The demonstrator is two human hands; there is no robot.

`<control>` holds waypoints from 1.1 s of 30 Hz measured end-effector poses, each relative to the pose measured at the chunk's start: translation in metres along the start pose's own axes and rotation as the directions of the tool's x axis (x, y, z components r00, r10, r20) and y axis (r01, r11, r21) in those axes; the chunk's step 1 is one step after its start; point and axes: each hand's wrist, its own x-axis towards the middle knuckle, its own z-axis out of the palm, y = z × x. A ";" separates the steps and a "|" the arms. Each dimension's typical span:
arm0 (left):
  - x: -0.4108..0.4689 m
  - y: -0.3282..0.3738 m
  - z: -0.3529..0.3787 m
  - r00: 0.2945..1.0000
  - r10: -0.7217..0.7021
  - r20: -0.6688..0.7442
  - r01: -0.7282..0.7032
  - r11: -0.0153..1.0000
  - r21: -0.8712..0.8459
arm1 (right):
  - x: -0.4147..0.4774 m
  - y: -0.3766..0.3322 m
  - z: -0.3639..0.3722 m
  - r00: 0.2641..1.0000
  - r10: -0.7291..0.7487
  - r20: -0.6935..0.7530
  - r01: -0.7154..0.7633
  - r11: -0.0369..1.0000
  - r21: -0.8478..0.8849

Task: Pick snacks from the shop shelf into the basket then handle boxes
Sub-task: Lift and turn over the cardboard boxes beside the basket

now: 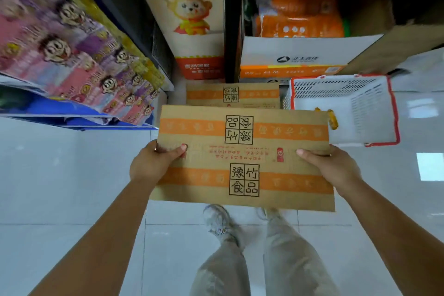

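A brown cardboard box (243, 156) with orange bands and black square stamps is held flat in front of me, above the floor. My left hand (153, 163) grips its left edge, thumb on top. My right hand (334, 168) grips its right edge, thumb on top. A second matching box (233, 95) lies on the floor just beyond it. The white basket (346, 108) with a red rim stands on the floor to the right, partly behind the held box, with a small yellow snack (332, 119) inside. Snack bags (72, 55) fill the shelf at left.
A tall carton with a cartoon animal (192, 19) stands against the shelving ahead. A white and orange open box (300, 55) holding orange packs sits right of it. My legs and shoes (221, 223) are on the pale tiled floor below the held box.
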 end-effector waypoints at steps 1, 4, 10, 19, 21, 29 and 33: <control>0.006 0.012 -0.009 1.000 0.006 -0.006 -0.006 1.000 0.004 | 0.005 -0.009 -0.004 1.000 -0.019 -0.009 0.019 1.000 0.016; 0.032 0.048 -0.024 0.999 0.024 -0.025 -0.024 1.000 0.004 | 0.031 -0.036 -0.011 0.997 -0.075 -0.031 0.077 0.995 0.061; 0.104 0.096 -0.031 0.999 -0.009 -0.034 0.004 0.989 -0.150 | 0.114 -0.088 -0.021 0.991 -0.125 -0.054 0.129 0.988 0.082; 0.168 0.117 0.001 1.000 0.012 0.007 -0.011 0.986 -0.167 | 0.194 -0.117 -0.009 0.990 -0.144 -0.004 0.144 0.988 0.052; 0.172 0.118 0.006 0.999 0.047 -0.012 -0.048 0.979 -0.197 | 0.203 -0.119 -0.007 0.988 -0.156 -0.003 0.156 0.985 0.072; 0.173 0.110 0.017 0.994 0.096 -0.045 -0.105 0.949 -0.297 | 0.200 -0.119 -0.006 0.984 -0.175 0.026 0.174 0.984 0.034; 0.170 0.109 0.018 0.996 0.079 -0.048 -0.089 0.960 -0.264 | 0.196 -0.116 -0.004 0.981 -0.190 0.023 0.190 0.981 0.034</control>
